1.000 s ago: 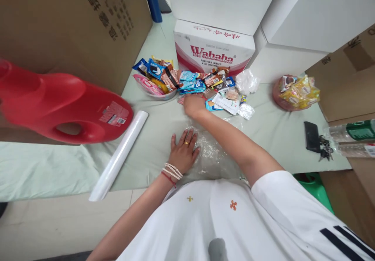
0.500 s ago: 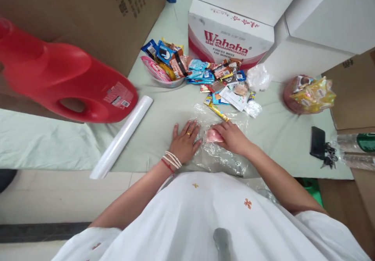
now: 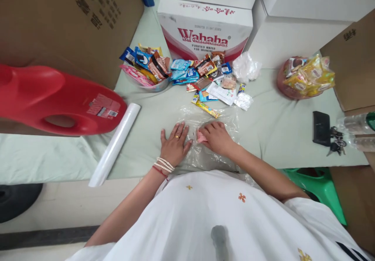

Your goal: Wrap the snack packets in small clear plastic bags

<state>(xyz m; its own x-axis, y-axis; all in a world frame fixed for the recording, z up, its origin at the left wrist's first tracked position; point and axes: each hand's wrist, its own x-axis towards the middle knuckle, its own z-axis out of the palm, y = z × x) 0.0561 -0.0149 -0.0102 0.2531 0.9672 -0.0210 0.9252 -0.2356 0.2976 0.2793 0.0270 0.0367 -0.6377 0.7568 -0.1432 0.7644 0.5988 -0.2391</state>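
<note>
My left hand (image 3: 174, 147) lies flat with its fingers spread, at the left edge of a clear plastic sheet (image 3: 199, 158) on the cloth. On that sheet, my right hand (image 3: 218, 139) curls its fingers over a small pink packet (image 3: 201, 137). Only the packet's left end shows; the rest is under the fingers. Just beyond the right hand is a yellow stick-shaped wrapper (image 3: 207, 108). Behind it lies a heap of wrapped snacks, with a white sachet (image 3: 222, 93) at the front and blue packets (image 3: 184, 75) at the back.
A bowl of snacks (image 3: 161, 86) stands left of the heap. Farther left are a white roll (image 3: 115, 145) and a large red jug (image 3: 79, 101). A Wahaba-style printed carton (image 3: 205, 34) backs the heap. To the right are a pink tub (image 3: 284, 83), a black wallet (image 3: 321, 128) and keys (image 3: 336, 142).
My view has shifted, so the table things sit differently in the picture. My right hand has come slightly nearer my left and covers more of the pink packet. The left hand stays flat.
</note>
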